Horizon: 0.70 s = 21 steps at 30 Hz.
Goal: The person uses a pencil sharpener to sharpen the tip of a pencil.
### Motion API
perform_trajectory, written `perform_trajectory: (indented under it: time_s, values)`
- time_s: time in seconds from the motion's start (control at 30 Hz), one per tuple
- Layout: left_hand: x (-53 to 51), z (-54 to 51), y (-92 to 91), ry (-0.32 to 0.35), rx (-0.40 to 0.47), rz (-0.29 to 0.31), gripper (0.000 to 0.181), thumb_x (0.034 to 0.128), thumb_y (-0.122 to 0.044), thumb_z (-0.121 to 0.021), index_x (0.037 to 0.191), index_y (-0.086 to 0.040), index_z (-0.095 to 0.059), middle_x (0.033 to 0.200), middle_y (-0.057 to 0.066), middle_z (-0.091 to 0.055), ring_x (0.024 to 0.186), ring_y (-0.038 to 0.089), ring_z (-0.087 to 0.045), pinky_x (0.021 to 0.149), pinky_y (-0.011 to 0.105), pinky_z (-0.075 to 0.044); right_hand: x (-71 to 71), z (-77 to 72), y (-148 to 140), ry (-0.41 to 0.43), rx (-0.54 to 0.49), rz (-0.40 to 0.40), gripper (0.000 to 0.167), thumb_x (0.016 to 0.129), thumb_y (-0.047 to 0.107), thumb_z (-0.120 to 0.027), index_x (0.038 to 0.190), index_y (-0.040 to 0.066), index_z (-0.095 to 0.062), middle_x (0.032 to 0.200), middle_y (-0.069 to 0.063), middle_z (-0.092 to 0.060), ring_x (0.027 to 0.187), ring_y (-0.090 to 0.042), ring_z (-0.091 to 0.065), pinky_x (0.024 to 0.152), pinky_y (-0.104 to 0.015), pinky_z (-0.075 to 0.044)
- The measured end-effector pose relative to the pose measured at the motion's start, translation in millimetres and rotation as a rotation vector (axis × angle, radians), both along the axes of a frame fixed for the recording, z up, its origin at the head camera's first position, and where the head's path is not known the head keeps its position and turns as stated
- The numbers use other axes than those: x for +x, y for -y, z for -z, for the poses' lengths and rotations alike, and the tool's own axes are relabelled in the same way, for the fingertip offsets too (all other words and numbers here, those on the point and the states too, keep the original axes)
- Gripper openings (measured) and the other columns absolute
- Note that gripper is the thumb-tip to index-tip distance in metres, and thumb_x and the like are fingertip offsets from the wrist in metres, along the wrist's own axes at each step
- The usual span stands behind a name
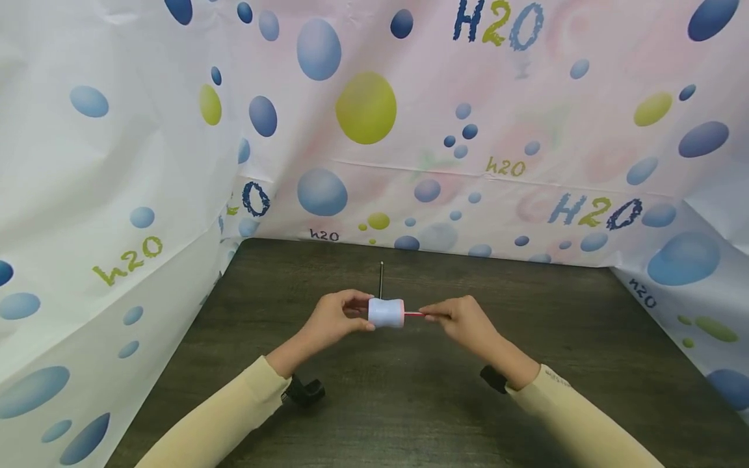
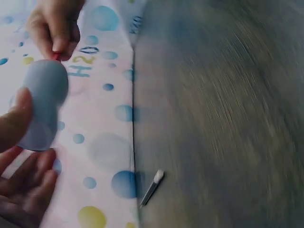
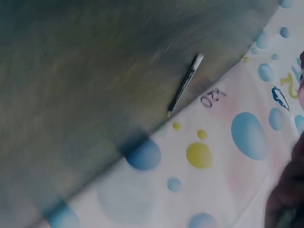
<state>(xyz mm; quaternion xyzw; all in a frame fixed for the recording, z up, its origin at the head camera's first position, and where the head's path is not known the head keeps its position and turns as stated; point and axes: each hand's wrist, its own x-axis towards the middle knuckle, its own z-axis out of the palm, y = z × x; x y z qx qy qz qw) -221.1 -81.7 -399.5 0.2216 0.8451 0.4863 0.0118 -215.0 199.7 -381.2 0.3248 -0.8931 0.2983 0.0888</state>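
Observation:
My left hand (image 1: 333,317) holds a pale blue, waisted cylinder (image 1: 386,312) between thumb and fingers, lying sideways above the table. The cylinder's right end has a pinkish rim. From that end comes a thin red stick (image 1: 414,314), perhaps a pencil, pinched by my right hand (image 1: 465,320). In the left wrist view, the cylinder (image 2: 45,102) sits between the left thumb and fingers, and the right hand (image 2: 57,28) grips the red stick at its top. The right wrist view catches only part of the right hand (image 3: 287,194), dark, at the edge.
A dark pencil (image 1: 381,281) with a light end lies on the table just beyond the cylinder; it also shows in the right wrist view (image 3: 185,85). The dark wooden table (image 1: 404,403) is bordered by white sheets (image 1: 421,208) with blue and green dots.

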Motion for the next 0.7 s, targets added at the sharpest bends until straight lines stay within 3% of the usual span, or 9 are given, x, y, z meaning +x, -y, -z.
perform_trajectory:
  time_s: [0.1,0.17,0.23,0.33,0.43,0.53,0.63,0.7]
  values:
    - [2.7,0.5,-0.2,-0.255,-0.123,-0.01,0.049,0.0791,-0.009,-0.086,0.124,-0.001,-0.071,0.121,0.018,-0.075,0.111,0.034,-0.072,0.088,0.045,-0.062,-4.6,-3.5,-1.7,0.378,-0.073,0.078,0.018,0.096,0.007,-0.069,0.108,-0.003,-0.079,0.087,-0.024,-0.077,0.056,-0.005,-0.044,0.05,-0.02,-0.032]
    - [1.8,1.0,0.7,-0.351,-0.179,-0.019,0.05,0.078,-0.01,-0.087,0.125,-0.002,-0.071,0.121,0.016,-0.075,0.112,0.034,-0.072,0.089,0.049,-0.061,-7.4,-4.1,-2.9,0.496,-0.086,0.097,0.022,0.098,0.01,-0.067,0.112,-0.003,-0.077,0.09,-0.026,-0.077,0.059,-0.009,-0.052,0.053,-0.021,-0.039]
    - [-0.1,-0.1,1.8,-0.347,-0.184,-0.035,0.05,0.0777,-0.011,-0.088,0.125,-0.004,-0.071,0.121,0.015,-0.074,0.112,0.033,-0.071,0.091,0.05,-0.06,-8.5,-4.7,-3.7,0.504,-0.066,0.067,0.024,0.099,0.01,-0.066,0.117,-0.004,-0.075,0.098,-0.025,-0.077,0.071,-0.019,-0.067,0.06,-0.023,-0.051]
    - [-2.9,-3.3,4.6,-0.269,-0.172,-0.032,0.052,0.0798,-0.013,-0.087,0.128,-0.005,-0.069,0.126,0.015,-0.073,0.115,0.034,-0.07,0.096,0.053,-0.058,-7.2,-7.1,-5.7,0.417,-0.01,0.012,0.027,0.099,0.009,-0.065,0.123,-0.004,-0.072,0.104,-0.022,-0.078,0.091,-0.029,-0.076,0.069,-0.025,-0.058]
    - [-6.6,-7.1,8.2,-0.114,-0.108,0.005,0.058,0.0857,-0.018,-0.084,0.137,-0.006,-0.062,0.133,0.017,-0.069,0.121,0.035,-0.066,0.103,0.054,-0.055,-4.2,-9.4,-6.5,0.28,0.026,-0.001,0.028,0.097,0.003,-0.065,0.124,-0.002,-0.072,0.103,-0.019,-0.079,0.077,-0.019,-0.072,0.06,-0.022,-0.05]
    - [-12.9,-8.7,13.0,0.09,-0.048,0.023,0.058,0.097,-0.033,-0.072,0.146,-0.006,-0.055,0.139,0.018,-0.066,0.127,0.036,-0.064,0.106,0.053,-0.054,-1.4,-9.1,-5.2,0.037,0.067,0.004,0.029,0.093,-0.004,-0.066,0.121,0.001,-0.075,0.096,-0.014,-0.08,0.069,-0.012,-0.064,0.056,-0.021,-0.043]
    - [-17.7,-10.5,17.1,0.294,0.001,0.048,0.059,0.1051,-0.045,-0.055,0.145,0.0,-0.055,0.133,0.022,-0.069,0.124,0.036,-0.067,0.103,0.05,-0.057,-0.2,-5.6,-3.3,-0.212,0.108,0.007,0.032,0.089,-0.01,-0.069,0.116,0.003,-0.078,0.091,-0.009,-0.079,0.074,-0.015,-0.068,0.06,-0.025,-0.052]
    - [-19.2,-10.9,17.3,0.406,0.022,0.079,0.06,0.1075,-0.047,-0.049,0.139,0.003,-0.06,0.128,0.025,-0.071,0.117,0.034,-0.071,0.1,0.049,-0.058,0.7,-2.8,-3.5,-0.32,0.136,0.011,0.036,0.086,-0.015,-0.068,0.115,0.005,-0.078,0.091,-0.008,-0.079,0.078,-0.019,-0.069,0.065,-0.029,-0.058]
